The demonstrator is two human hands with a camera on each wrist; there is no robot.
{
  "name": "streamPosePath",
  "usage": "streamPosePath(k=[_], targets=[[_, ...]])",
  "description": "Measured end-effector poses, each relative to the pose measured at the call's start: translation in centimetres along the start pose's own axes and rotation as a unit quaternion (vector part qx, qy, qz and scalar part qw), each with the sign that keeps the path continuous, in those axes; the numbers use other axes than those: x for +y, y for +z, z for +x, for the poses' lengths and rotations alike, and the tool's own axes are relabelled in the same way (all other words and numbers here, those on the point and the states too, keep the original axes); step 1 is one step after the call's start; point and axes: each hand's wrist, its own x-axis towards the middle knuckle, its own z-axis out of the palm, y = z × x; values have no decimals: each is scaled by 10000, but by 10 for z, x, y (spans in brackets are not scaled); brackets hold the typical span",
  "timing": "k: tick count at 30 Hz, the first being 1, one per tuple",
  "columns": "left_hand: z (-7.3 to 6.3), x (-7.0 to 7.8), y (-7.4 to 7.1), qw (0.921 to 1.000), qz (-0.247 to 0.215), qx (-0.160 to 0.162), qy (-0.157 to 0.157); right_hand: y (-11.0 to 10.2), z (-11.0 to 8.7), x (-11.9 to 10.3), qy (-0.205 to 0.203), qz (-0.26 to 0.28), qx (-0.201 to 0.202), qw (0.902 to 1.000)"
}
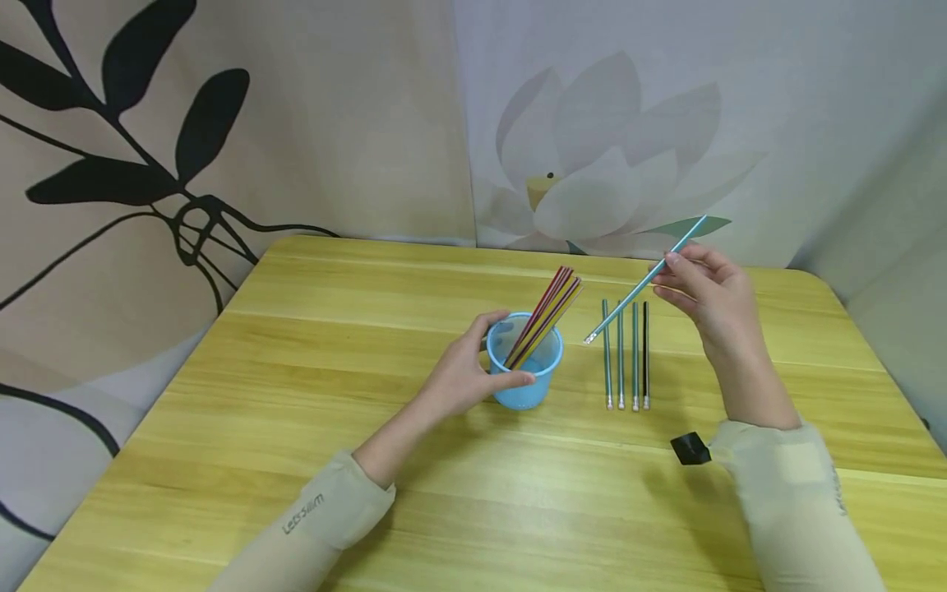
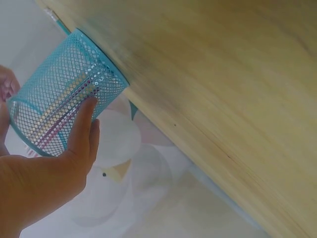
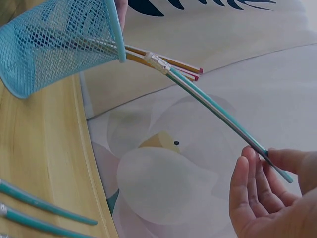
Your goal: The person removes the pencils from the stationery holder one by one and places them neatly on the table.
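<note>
My left hand (image 1: 473, 370) grips a light blue mesh pencil cup (image 1: 525, 390), thumb at the near side and fingers around the far left side. Several red and yellow striped pencils (image 1: 543, 316) lean to the right inside it, jutting over the rim. My right hand (image 1: 713, 296) pinches a teal pencil (image 1: 644, 284) near its upper end between thumb and fingers. That pencil slants in the air, its silver-banded eraser end (image 3: 157, 63) pointing down toward the cup. Beneath it on the table, three teal pencils (image 1: 621, 362) and a black pencil (image 1: 646, 353) lie side by side.
The wooden table (image 1: 311, 353) reaches back to a wall covering (image 1: 355, 123) printed with dark leaves and a pale flower. A small black object (image 1: 690, 449) shows beside the right sleeve (image 1: 784, 493), right of the cup and nearer the front.
</note>
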Motion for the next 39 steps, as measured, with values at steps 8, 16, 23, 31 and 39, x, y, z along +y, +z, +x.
streamPosePath(k=[8,16,23,31,39], targets=[[-1,-3,-2,9999,67,81,78,-12,-1,-4,28,103,99,9999],[-1,-3,-4,10000,-22,30,73,-23,-3,-6,177,-254,290,9991],[-1,-3,-4,10000,-24,33,36,-35,-3,-5,314,-435,348,9980],[-1,-3,-4,10000,-12,39,32,-49,-6,-3,510,-568,353,9965],[-1,-4,-4,10000,-23,27,31,-60,-7,3,716,-633,318,9949]])
